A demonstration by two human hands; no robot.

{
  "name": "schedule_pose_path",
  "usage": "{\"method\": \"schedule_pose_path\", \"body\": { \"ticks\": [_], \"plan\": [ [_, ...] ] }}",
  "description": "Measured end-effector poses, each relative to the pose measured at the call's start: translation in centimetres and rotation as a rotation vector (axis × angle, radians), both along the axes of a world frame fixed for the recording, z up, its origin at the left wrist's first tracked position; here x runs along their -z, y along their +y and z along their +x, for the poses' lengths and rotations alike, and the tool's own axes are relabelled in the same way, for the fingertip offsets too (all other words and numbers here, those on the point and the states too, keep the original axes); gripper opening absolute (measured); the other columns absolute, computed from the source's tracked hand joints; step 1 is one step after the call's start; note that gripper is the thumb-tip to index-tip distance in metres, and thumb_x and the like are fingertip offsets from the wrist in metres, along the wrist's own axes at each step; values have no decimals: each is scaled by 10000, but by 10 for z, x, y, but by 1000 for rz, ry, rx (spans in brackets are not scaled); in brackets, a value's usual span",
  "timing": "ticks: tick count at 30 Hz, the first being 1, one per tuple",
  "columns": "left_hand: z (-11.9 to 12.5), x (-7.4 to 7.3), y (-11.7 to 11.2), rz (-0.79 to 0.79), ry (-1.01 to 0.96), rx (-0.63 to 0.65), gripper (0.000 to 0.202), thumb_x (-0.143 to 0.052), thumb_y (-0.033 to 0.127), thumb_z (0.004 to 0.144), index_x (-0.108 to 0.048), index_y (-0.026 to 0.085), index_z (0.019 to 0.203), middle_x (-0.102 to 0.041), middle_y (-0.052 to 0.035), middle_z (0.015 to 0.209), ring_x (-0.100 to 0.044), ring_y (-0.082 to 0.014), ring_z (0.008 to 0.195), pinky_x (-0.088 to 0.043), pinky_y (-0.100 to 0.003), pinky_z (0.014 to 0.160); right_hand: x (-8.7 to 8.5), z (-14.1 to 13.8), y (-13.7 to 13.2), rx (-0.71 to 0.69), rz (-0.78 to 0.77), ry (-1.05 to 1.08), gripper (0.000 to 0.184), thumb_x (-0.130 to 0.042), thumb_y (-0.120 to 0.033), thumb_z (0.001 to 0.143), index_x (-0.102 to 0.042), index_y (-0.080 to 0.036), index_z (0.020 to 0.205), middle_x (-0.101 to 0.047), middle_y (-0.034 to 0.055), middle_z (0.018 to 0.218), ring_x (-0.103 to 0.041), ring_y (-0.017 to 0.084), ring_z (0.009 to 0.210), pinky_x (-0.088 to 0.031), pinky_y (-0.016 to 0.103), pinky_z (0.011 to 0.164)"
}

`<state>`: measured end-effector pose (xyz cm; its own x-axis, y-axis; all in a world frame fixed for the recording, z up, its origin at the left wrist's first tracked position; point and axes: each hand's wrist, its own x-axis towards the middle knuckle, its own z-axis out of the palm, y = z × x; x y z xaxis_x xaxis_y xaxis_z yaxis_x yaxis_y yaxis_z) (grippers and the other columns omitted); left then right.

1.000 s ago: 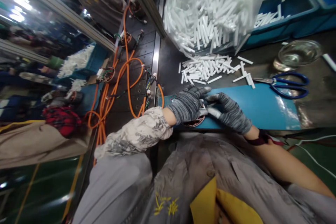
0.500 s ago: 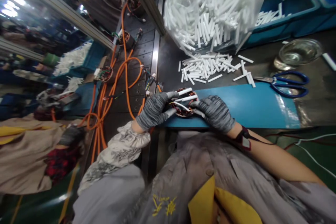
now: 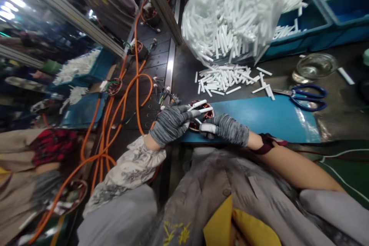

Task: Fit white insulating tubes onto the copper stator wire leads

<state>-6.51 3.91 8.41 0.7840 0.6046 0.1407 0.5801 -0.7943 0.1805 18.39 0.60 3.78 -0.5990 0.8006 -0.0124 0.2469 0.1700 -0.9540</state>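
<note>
Both my hands wear grey knit gloves and meet at the left end of a blue mat [image 3: 268,117]. My left hand [image 3: 171,123] is closed around a round copper-wound motor stator [image 3: 205,114] with white sleeved leads sticking out of it. My right hand [image 3: 227,128] is closed too, pinching a short white sleeve tube at the stator's near edge. Most of the stator is hidden under my fingers.
A loose pile of white tubes [image 3: 227,77] lies behind the mat, under a clear bag of tubes [image 3: 230,15]. Blue-handled scissors [image 3: 305,98] and a glass dish [image 3: 315,65] lie at the right. Orange cables [image 3: 127,96] run along the conveyor. Another person [image 3: 34,161] works at the left.
My hands shifted left along the mat, uncovering the stator and its white leads. My right hand turned and now pinches a white tube at the stator's near side. The view moved slightly.
</note>
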Motion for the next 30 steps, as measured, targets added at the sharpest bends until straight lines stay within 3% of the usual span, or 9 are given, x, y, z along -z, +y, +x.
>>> {"method": "schedule_pose_path", "body": {
  "ticks": [5, 8, 10, 13, 15, 17, 20, 25, 30],
  "plan": [
    [18, 20, -39, 108, 109, -13, 558, -509, 170, 942, -593, 255, 1486, -718, -109, 1351, -669, -287, 1287, -388, -590, 1250, 18, 25, -27, 84, 23, -136, 573, -441, -639, 1054, -739, -197, 846, -704, 26, 691, -607, 157, 603, -482, 290, 634],
    [34, 44, -63, 180, 52, -17, 568, -521, 170, 950, -538, 178, 1517, -757, -141, 1264, -715, -298, 1208, -494, -551, 1191, 28, 38, -37, 261, 207, -351, 624, -400, -660, 1053, -790, -202, 887, -758, 105, 777, -691, 238, 697, -495, 341, 669],
    [42, 59, -72, 199, -8, -19, 561, -550, 246, 967, -525, 107, 1510, -766, -179, 1221, -743, -320, 1138, -579, -532, 1099, 31, 47, -35, 265, 221, -332, 616, -384, -645, 1061, -803, -218, 913, -781, 111, 838, -718, 260, 752, -524, 356, 712],
    [47, 73, -77, 167, -17, -117, 519, -565, 337, 991, -580, 130, 1467, -787, -157, 1159, -767, -314, 1073, -642, -485, 1001, 31, 72, -14, 190, 146, -187, 481, -438, -582, 1074, -784, -252, 1129, -806, 58, 1011, -743, 241, 874, -573, 364, 865],
    [48, 76, -74, 122, 17, -225, 468, -556, 364, 996, -627, 212, 1433, -794, -112, 1143, -758, -299, 1122, -649, -443, 990, 33, 97, 11, 346, 269, -288, 420, -523, -539, 1053, -751, -239, 1237, -787, 83, 1151, -725, 279, 1021, -554, 435, 969],
    [48, 75, -69, 53, 52, -307, 475, -545, 409, 998, -620, 265, 1444, -779, -78, 1211, -712, -291, 1237, -633, -420, 1023, 38, 123, 40, 552, 492, -590, 366, -594, -501, 1017, -786, -215, 1140, -754, 154, 1201, -672, 353, 1103, -518, 527, 983],
    [50, 71, -59, 4, 31, -333, 490, -527, 424, 1015, -585, 256, 1471, -737, -51, 1333, -684, -282, 1285, -612, -400, 1056, 43, 144, 65, 560, 547, -708, 342, -583, -409, 1017, -791, -145, 952, -711, 229, 1255, -623, 400, 1190, -453, 589, 1032],
    [49, 73, -51, 103, -80, -287, 419, -574, 389, 1011, -632, 244, 1400, -776, -59, 1242, -761, -268, 1115, -633, -408, 1024, 27, 113, 23, 472, 426, -371, 315, -602, -427, 994, -740, -181, 1135, -772, 110, 1069, -718, 253, 938, -576, 414, 893],
    [49, 79, -52, 160, -109, -300, 419, -710, 331, 944, -685, 218, 1346, -792, -89, 1180, -761, -266, 1102, -618, -380, 1012, 18, 80, -17, 523, 195, -93, 230, -670, -383, 924, -760, -196, 1022, -794, 45, 915, -734, 195, 771, -613, 330, 776]
  ]
}}
